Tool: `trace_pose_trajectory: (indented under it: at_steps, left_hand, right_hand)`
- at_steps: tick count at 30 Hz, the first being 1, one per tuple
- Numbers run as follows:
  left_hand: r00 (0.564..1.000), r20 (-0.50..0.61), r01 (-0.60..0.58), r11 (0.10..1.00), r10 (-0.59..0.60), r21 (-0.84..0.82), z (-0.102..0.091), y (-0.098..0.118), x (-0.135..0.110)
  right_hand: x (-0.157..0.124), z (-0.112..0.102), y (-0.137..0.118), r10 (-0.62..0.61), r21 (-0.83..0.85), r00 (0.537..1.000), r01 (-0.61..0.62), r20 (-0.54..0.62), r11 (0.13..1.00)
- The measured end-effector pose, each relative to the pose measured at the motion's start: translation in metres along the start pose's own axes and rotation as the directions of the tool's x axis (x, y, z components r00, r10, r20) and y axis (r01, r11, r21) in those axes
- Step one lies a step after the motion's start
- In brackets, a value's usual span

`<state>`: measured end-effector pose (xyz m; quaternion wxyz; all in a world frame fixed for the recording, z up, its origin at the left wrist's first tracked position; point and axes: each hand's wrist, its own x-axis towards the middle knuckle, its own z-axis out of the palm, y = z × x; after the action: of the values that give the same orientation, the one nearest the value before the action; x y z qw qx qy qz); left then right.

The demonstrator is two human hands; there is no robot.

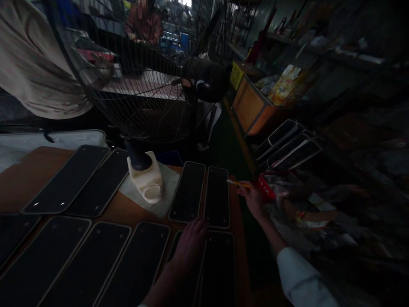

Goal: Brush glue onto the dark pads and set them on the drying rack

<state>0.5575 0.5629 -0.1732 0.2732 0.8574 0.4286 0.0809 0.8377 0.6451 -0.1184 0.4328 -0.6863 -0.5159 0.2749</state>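
Note:
My right hand (253, 199) is closed around a thin brush (242, 184) with a yellow handle and pale tip. The tip is over the right edge of a dark rectangular panel (217, 196) with a light rim, near its far end. My left hand (191, 241) lies with its fingers stretched out at the near ends of this panel and the dark panel (187, 192) beside it. It holds nothing that I can see. To the left, a cream plastic container (145, 179) with a dark cylindrical object in it stands on a pale sheet (169, 187).
Several more dark panels (137, 256) cover the brown tabletop (28, 175). A large fan (143, 94) stands just beyond the table. Two people are behind it, one in a light shirt (41, 64). Stacked panels (287, 145) and a cluttered heap (313, 204) lie at right.

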Motion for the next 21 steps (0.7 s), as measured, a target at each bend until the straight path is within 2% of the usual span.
trace_pose_trajectory:
  at_steps: [3, 7, 13, 17, 21]
  left_hand:
    - [0.997, -0.047, -0.054, 0.998, 0.055, 0.028, 0.013, -0.008, 0.016]
    - [0.996, -0.072, -0.055, 0.997, 0.058, 0.047, 0.026, -0.012, 0.024]
    - [0.999, -0.033, -0.007, 0.996, 0.01, 0.092, 0.027, -0.008, 0.028]
    - [1.0, -0.008, 0.007, 0.995, -0.006, 0.098, 0.025, -0.005, 0.033]
    - [1.0, -0.014, 0.015, 0.996, -0.014, 0.091, 0.023, -0.005, 0.035]
  right_hand:
    - [0.024, 0.006, 0.009, -0.038, -0.046, 0.998, 0.04, 0.041, 0.998]
    - [0.048, 0.015, 0.012, -0.075, -0.082, 0.993, 0.083, 0.089, 0.993]
    - [0.075, 0.025, 0.019, -0.145, -0.116, 0.983, 0.158, 0.116, 0.981]
    - [0.082, 0.03, 0.024, -0.142, -0.158, 0.982, 0.161, 0.122, 0.974]
    - [0.067, 0.026, 0.024, -0.113, -0.199, 0.978, 0.147, 0.174, 0.969]
